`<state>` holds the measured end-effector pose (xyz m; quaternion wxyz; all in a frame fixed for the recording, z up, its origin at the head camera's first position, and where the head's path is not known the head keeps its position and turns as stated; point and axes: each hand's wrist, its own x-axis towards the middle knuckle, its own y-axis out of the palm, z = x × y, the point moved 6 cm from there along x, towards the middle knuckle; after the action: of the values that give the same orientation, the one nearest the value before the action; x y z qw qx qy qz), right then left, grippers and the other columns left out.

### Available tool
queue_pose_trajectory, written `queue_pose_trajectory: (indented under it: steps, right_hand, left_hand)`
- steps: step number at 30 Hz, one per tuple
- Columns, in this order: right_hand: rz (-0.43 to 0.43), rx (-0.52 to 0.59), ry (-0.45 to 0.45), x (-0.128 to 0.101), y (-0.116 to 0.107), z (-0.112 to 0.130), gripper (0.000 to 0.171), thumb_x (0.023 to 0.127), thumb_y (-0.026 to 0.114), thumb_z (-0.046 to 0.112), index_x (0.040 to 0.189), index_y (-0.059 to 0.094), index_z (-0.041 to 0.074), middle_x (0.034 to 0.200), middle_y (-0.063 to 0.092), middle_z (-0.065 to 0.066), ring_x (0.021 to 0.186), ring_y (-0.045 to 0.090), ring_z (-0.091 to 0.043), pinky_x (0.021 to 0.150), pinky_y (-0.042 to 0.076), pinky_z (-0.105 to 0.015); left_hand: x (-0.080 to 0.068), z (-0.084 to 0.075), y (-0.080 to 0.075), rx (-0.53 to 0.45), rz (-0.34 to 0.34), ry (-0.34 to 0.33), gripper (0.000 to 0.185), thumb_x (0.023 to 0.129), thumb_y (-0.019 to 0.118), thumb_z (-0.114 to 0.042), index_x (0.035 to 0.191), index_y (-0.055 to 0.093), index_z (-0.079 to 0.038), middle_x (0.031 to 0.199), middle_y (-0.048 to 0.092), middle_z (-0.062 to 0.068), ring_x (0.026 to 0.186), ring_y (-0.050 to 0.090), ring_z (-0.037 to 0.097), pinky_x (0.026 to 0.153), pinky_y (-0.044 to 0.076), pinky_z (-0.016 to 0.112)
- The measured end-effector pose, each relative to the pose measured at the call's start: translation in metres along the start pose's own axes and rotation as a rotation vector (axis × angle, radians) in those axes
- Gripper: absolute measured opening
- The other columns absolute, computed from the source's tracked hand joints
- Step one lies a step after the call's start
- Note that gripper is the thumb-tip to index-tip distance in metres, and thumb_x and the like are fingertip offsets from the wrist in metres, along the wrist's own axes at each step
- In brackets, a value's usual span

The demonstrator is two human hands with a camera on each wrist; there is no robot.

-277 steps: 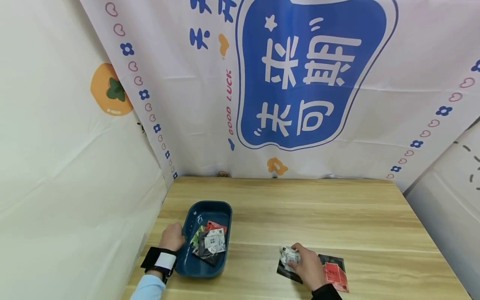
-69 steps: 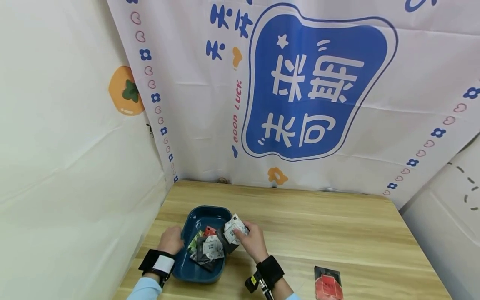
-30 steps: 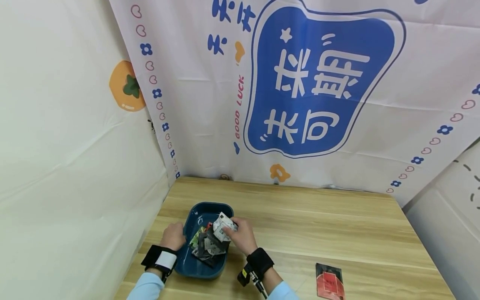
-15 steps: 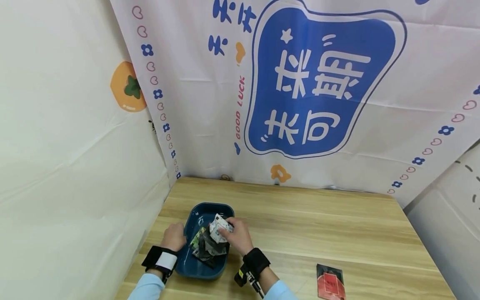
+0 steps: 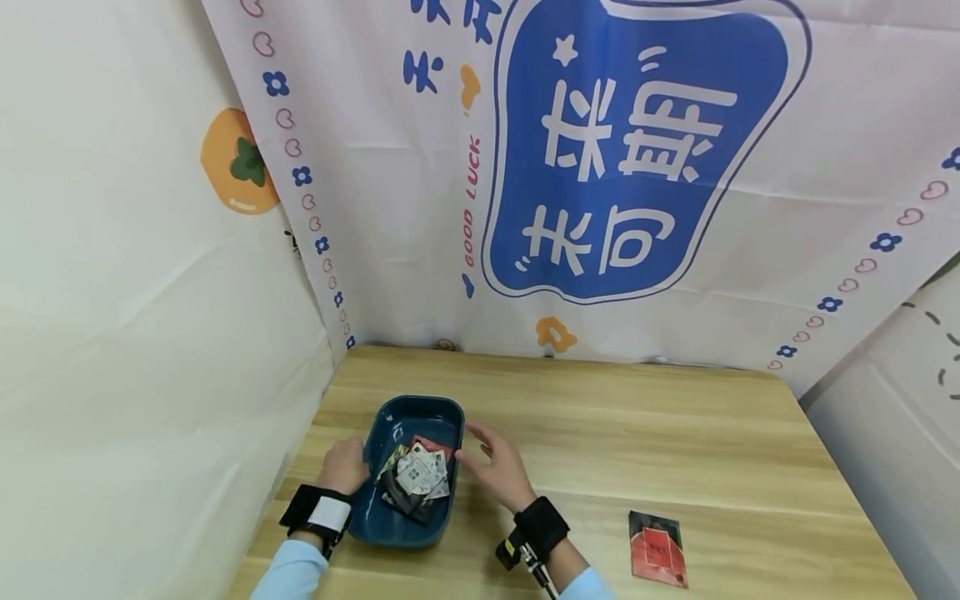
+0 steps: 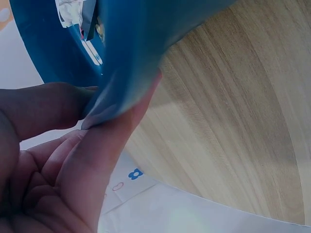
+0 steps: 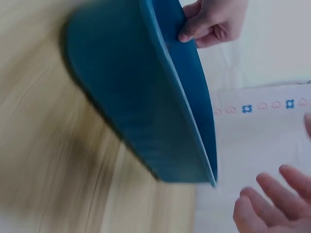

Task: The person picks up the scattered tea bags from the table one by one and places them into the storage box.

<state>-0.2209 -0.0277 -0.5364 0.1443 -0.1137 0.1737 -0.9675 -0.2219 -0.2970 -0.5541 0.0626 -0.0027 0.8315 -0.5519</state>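
A dark blue plastic basin (image 5: 386, 527) stands at the left of the table. My left hand (image 5: 345, 467) pinches its left rim, thumb inside and fingers under the outer edge, as the left wrist view shows at the basin wall (image 6: 129, 53). Inside lies a heap of small flat sachets: white printed ones (image 5: 420, 473) on top, with black, green and red ones partly covered beneath. My right hand (image 5: 498, 471) holds nothing; its fingers are spread just beside the right rim. In the right wrist view, the right hand's fingertips (image 7: 265, 182) are apart from the basin's outer wall (image 7: 126, 97).
Farther right, one black and red sachet (image 5: 658, 550) lies flat on the wooden table (image 5: 600, 433). A printed white cloth (image 5: 405, 208) hangs behind the table, and a pale cloth wall (image 5: 135, 350) runs along its left side.
My right hand has brought the white and black sachets from the table into the basin and let go of them, then drawn back to the right. My left hand keeps its hold on the rim.
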Motion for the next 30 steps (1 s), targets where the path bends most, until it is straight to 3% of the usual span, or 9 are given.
queue_pose_trajectory:
  steps: [3, 7, 12, 19, 26, 30]
  right_hand:
    - [0.012, -0.012, -0.039, -0.010, -0.013, 0.004, 0.055, 0.095, 0.067, 0.024, 0.143, 0.049, 0.002, 0.145, 0.054, -0.018, 0.135, 0.050, -0.035, 0.108, 0.043, -0.046]
    - [-0.056, -0.070, -0.038, -0.031, -0.039, -0.001, 0.057, 0.093, 0.070, 0.021, 0.142, 0.049, 0.000, 0.144, 0.054, -0.019, 0.133, 0.052, -0.036, 0.107, 0.043, -0.048]
    - [-0.144, -0.179, 0.025, -0.064, -0.076, -0.022, 0.057, 0.090, 0.073, 0.017, 0.140, 0.052, 0.002, 0.140, 0.058, -0.019, 0.130, 0.054, -0.038, 0.106, 0.044, -0.049]
    - [-0.193, -0.323, 0.179, -0.103, -0.122, -0.046, 0.062, 0.089, 0.074, 0.019, 0.145, 0.048, 0.010, 0.146, 0.053, -0.018, 0.135, 0.049, -0.040, 0.108, 0.041, -0.054]
    - [-0.259, -0.491, 0.178, -0.141, -0.162, -0.068, 0.061, 0.086, 0.076, 0.012, 0.140, 0.049, -0.003, 0.138, 0.054, -0.030, 0.121, 0.056, -0.049, 0.095, 0.046, -0.062]
    - [-0.275, -0.516, 0.221, -0.157, -0.181, -0.081, 0.062, 0.085, 0.075, 0.008, 0.139, 0.048, -0.006, 0.141, 0.051, -0.032, 0.126, 0.049, -0.054, 0.098, 0.042, -0.066]
  left_hand:
    - [0.000, 0.003, -0.007, 0.012, -0.022, 0.007, 0.007, 0.079, 0.065, 0.003, 0.078, 0.058, 0.004, 0.068, 0.057, 0.013, 0.060, 0.052, 0.024, 0.055, 0.041, 0.038]
    - [0.002, 0.004, -0.009, 0.020, -0.022, 0.012, 0.007, 0.080, 0.065, 0.003, 0.077, 0.058, 0.004, 0.067, 0.056, 0.013, 0.059, 0.051, 0.024, 0.054, 0.041, 0.038]
    - [0.003, -0.001, 0.001, 0.001, 0.022, -0.003, 0.006, 0.082, 0.064, 0.002, 0.079, 0.059, 0.004, 0.068, 0.057, 0.012, 0.060, 0.052, 0.023, 0.055, 0.042, 0.037]
    - [0.002, -0.001, 0.003, -0.001, 0.021, -0.010, 0.006, 0.082, 0.064, 0.002, 0.078, 0.058, 0.003, 0.068, 0.056, 0.012, 0.060, 0.051, 0.023, 0.055, 0.041, 0.037]
    - [0.000, -0.005, -0.002, 0.010, -0.011, 0.003, 0.006, 0.077, 0.065, 0.003, 0.075, 0.059, 0.004, 0.066, 0.058, 0.013, 0.059, 0.053, 0.024, 0.055, 0.042, 0.040]
    - [0.002, -0.005, -0.001, 0.012, -0.007, -0.004, 0.005, 0.078, 0.065, 0.004, 0.076, 0.060, 0.004, 0.066, 0.057, 0.012, 0.059, 0.051, 0.023, 0.055, 0.042, 0.038]
